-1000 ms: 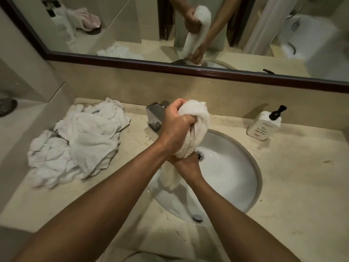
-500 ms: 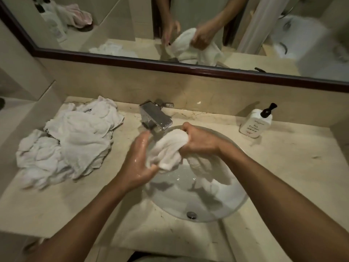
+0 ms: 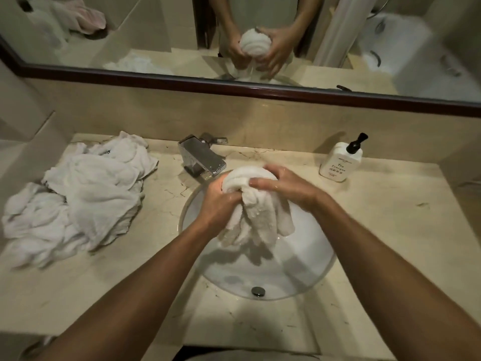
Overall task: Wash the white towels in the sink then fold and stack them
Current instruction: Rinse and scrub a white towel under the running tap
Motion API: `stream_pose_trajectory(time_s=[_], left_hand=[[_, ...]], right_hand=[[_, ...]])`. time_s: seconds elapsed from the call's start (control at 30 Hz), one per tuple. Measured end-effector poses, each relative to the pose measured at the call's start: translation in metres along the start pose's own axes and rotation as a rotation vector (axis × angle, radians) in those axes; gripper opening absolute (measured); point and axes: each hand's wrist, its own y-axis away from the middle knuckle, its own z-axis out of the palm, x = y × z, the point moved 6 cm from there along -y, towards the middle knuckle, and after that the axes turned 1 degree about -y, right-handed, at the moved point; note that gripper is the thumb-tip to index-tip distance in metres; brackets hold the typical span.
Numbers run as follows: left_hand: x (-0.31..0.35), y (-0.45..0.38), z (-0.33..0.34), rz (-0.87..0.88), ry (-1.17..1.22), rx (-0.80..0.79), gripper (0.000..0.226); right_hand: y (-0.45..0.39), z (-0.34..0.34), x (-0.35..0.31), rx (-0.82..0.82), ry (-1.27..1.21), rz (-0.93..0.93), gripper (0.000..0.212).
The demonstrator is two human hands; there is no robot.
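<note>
I have the wet white terry towel [image 3: 250,204] bunched over the round white ceramic sink basin [image 3: 307,259], just in front of the square chrome faucet [image 3: 201,158]. My left hand [image 3: 218,204] grips the bundle from the left with its fingers curled into the folds, and my right hand [image 3: 283,185] wraps over the top and right side, thumb pressed across the cloth; both are closed firmly on it. The loose ends hang down toward the basin, clear of the drain as far as I can see. Soaked terry like this should feel heavy for its size, limp and slippery, with no stiffness to lean on, so I judge the bunched middle is the place to hold for wringing, and the corners later for folding. The heap of crumpled white towels [image 3: 78,199] lies on the beige marble counter [image 3: 390,230] to the left, well apart from the basin. A white pump bottle with a black top [image 3: 342,162] stands right of the faucet.
</note>
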Motion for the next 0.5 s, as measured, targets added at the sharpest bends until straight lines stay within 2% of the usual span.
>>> stream_pose_trajectory(time_s=[0.1, 0.17, 0.27, 0.33, 0.43, 0.5], left_hand=[[-0.014, -0.004, 0.002, -0.122, 0.189, 0.037, 0.027], [-0.029, -0.009, 0.004, -0.218, 0.353, 0.049, 0.030], [-0.043, -0.013, 0.012, -0.334, 0.523, 0.010, 0.046], [-0.046, -0.013, 0.014, -0.355, 0.543, 0.033, 0.050], [-0.058, -0.011, 0.014, -0.369, 0.554, 0.151, 0.047], [-0.070, -0.003, 0.021, -0.427, 0.586, 0.160, 0.054]], right_hand=[[0.014, 0.030, 0.054, 0.009, -0.486, 0.018, 0.085], [0.020, 0.053, 0.071, 0.052, -0.633, 0.006, 0.094], [0.026, 0.077, 0.087, 0.131, -0.734, 0.055, 0.083], [0.027, 0.086, 0.093, 0.128, -0.803, 0.102, 0.072], [0.024, 0.093, 0.090, 0.071, -0.763, 0.090, 0.062], [0.024, 0.094, 0.089, 0.048, -0.700, 0.105, 0.046]])
